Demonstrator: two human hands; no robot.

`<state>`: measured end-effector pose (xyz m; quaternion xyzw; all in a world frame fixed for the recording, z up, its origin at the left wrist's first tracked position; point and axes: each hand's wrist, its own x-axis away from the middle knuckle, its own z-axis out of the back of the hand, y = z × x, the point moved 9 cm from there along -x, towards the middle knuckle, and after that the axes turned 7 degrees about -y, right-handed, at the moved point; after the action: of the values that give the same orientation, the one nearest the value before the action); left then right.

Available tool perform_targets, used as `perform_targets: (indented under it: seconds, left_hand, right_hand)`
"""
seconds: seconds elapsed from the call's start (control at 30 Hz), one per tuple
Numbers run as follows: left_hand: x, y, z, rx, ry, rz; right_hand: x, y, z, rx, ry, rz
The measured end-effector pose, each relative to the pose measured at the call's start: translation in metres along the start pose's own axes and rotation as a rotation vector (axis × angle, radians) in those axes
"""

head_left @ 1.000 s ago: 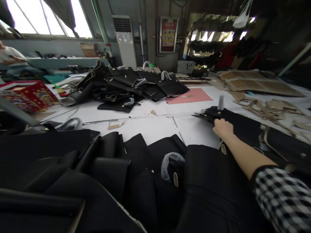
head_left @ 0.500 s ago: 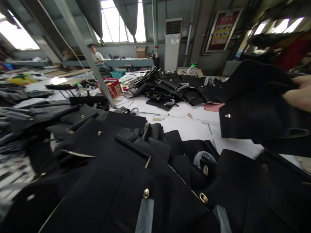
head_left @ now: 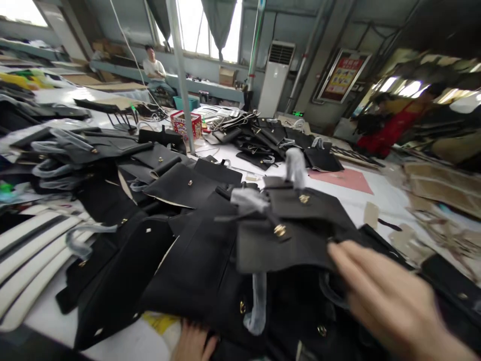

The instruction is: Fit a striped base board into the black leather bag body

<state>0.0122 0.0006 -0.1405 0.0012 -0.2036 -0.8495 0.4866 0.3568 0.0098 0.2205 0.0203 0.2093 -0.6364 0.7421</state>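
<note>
My right hand (head_left: pixel 387 291), blurred by motion, pinches the right edge of a black leather bag panel (head_left: pixel 278 248) held above the pile. Gold-coloured hardware and handles wrapped in clear plastic show on and just behind this panel. At the bottom edge my left hand (head_left: pixel 193 343) has its fingers stretched out against the lower edge of a large black bag panel (head_left: pixel 184 271), with the thumb apart. A plastic-wrapped handle (head_left: pixel 257 303) and a gold clasp (head_left: pixel 242 307) lie between the two hands. My left palm is out of the picture.
Black bag pieces (head_left: pixel 112 148) are heaped to the left, with another heap (head_left: pixel 278 133) farther back. White strips (head_left: pixel 33 260) lie at the left. A metal post (head_left: pixel 184 90) rises beyond the pile. Pink sheet (head_left: pixel 343 180) sits at the right. A seated person (head_left: pixel 154 67) and a red-clad person (head_left: pixel 394 125) are farther off.
My right hand has come down and inward from the upper right with black leather in it. My left hand has entered at the bottom. The view has turned and shifted.
</note>
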Motion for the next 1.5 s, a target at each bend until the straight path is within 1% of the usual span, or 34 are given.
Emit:
perform_targets:
  seconds: [0.03,0.07,0.1,0.13,0.17,0.2,0.23,0.27,0.3,0.37,0.4,0.47,0.5,0.57,0.63,0.67,0.7,0.77,0.83,0.87,0.9,0.97,1.03,1.1,1.17,1.23,1.27,1.33,1.4,1.43,1.5]
  left_hand:
    - [0.002,0.000,0.003,0.034,0.039,-0.005]
    - [0.004,0.000,0.005,0.067,0.056,-0.007]
    - [0.006,0.000,0.008,0.100,0.052,-0.012]
    - [0.007,0.001,0.011,0.137,0.027,-0.019]
    - [0.009,0.003,0.014,0.176,-0.017,-0.028]
    - [0.011,0.004,0.017,0.218,-0.076,-0.041]
    - [0.016,0.007,0.020,0.259,-0.149,-0.059]
    - [0.022,0.010,0.023,0.297,-0.228,-0.087]
    - [0.030,0.012,0.028,0.329,-0.297,-0.121]
    - [0.053,0.015,0.042,0.377,-0.393,-0.210]
    - [0.066,0.014,0.051,0.399,-0.416,-0.256]
    - [0.098,0.004,0.073,0.452,-0.441,-0.341]
    - [0.114,-0.005,0.086,0.480,-0.441,-0.370]
    - [0.143,-0.035,0.115,0.526,-0.396,-0.386]
    - [0.166,-0.076,0.147,0.532,-0.286,-0.353]
    - [0.176,-0.100,0.161,0.529,-0.225,-0.327]
    - [0.186,-0.125,0.175,0.530,-0.153,-0.291]
    - [0.206,-0.180,0.196,0.533,0.004,-0.162]
    - [0.232,-0.232,0.205,0.512,0.142,0.001]
    - [0.246,-0.255,0.203,0.503,0.189,0.090]
    - [0.261,-0.276,0.198,0.502,0.218,0.182]
    - [0.288,-0.310,0.175,0.552,0.229,0.354]
    - [0.310,-0.333,0.144,0.676,0.204,0.470]
    - [0.322,-0.346,0.116,0.792,0.176,0.508]
    - [0.328,-0.355,0.098,0.844,0.182,0.497]
    - [0.334,-0.363,0.090,0.860,0.217,0.476]
    - [0.336,-0.366,0.085,0.887,0.215,0.465]
    - [0.341,-0.370,0.069,1.018,0.157,0.450]
    - [0.344,-0.370,0.050,1.218,0.095,0.427]
    - [0.346,-0.369,0.042,1.304,0.085,0.407]
    - [0.346,-0.369,0.033,1.405,0.118,0.353]
  right_hand:
    - [0.016,-0.052,-0.031,0.106,-0.026,0.215]
    - [0.031,-0.090,-0.065,0.199,-0.051,0.336]
    - [0.045,-0.116,-0.099,0.287,-0.089,0.398]
    - [0.057,-0.134,-0.126,0.347,-0.075,0.421]
    - [0.065,-0.144,-0.150,0.395,-0.084,0.417]
    - [0.072,-0.148,-0.168,0.433,-0.094,0.386]
    - [0.075,-0.147,-0.180,0.461,-0.105,0.341]
    - [0.077,-0.144,-0.186,0.482,-0.125,0.284]
    - [0.077,-0.140,-0.187,0.494,-0.148,0.218]
    - [0.075,-0.136,-0.181,0.498,-0.201,0.081]
    - [0.074,-0.138,-0.176,0.492,-0.220,0.020]
    - [0.076,-0.153,-0.164,0.462,-0.233,-0.076]
    - [0.080,-0.166,-0.159,0.432,-0.219,-0.113]
    - [0.096,-0.198,-0.153,0.316,-0.156,-0.190]
    - [0.120,-0.229,-0.155,0.122,-0.085,-0.295]
    - [0.136,-0.243,-0.161,0.007,-0.069,-0.362]
    - [0.153,-0.255,-0.172,-0.114,-0.072,-0.436]
    - [0.191,-0.276,-0.206,-0.352,-0.123,-0.599]
    - [0.234,-0.292,-0.249,-0.590,-0.152,-0.798]
    - [0.256,-0.299,-0.272,-0.714,-0.141,-0.906]
    - [0.277,-0.306,-0.297,-0.840,-0.124,-1.010]
    - [0.312,-0.325,-0.345,-1.085,-0.091,-1.183]
    - [0.333,-0.350,-0.385,-1.289,-0.096,-1.284]
    - [0.339,-0.378,-0.413,-1.458,-0.109,-1.310]
    - [0.337,-0.407,-0.428,-1.611,-0.111,-1.263]
    - [0.334,-0.430,-0.436,-1.707,-0.075,-1.219]
    - [0.336,-0.437,-0.440,-1.719,-0.046,-1.221]
    - [0.344,-0.445,-0.448,-1.689,0.013,-1.245]
    - [0.351,-0.447,-0.459,-1.641,0.080,-1.255]
    - [0.353,-0.447,-0.465,-1.625,0.121,-1.245]
    - [0.356,-0.444,-0.475,-1.586,0.226,-1.214]
